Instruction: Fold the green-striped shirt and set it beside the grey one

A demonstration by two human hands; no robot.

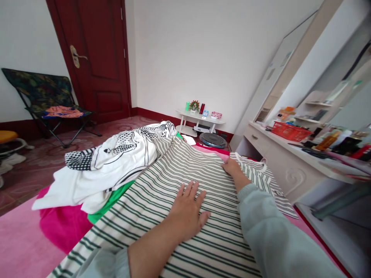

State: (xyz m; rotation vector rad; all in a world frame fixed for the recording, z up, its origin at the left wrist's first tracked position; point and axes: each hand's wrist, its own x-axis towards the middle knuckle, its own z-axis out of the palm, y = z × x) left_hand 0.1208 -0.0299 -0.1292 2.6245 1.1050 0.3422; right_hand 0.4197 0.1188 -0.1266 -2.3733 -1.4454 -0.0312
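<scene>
Head view: left hand [188,211] and right hand [231,166] press striped shirt [174,170], fingers [189,191] flat, grasping nothing.

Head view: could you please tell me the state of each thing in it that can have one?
Cream cotton shirt with dark green stripes: spread flat on the pink bed.
Left hand: open, palm flat on the shirt.
Right hand: on the shirt's shoulder; grip unclear.
White garment with black dotted print: crumpled.
Dark red wooden door: shut.
Dark folding fabric chair: unfolded.
</scene>
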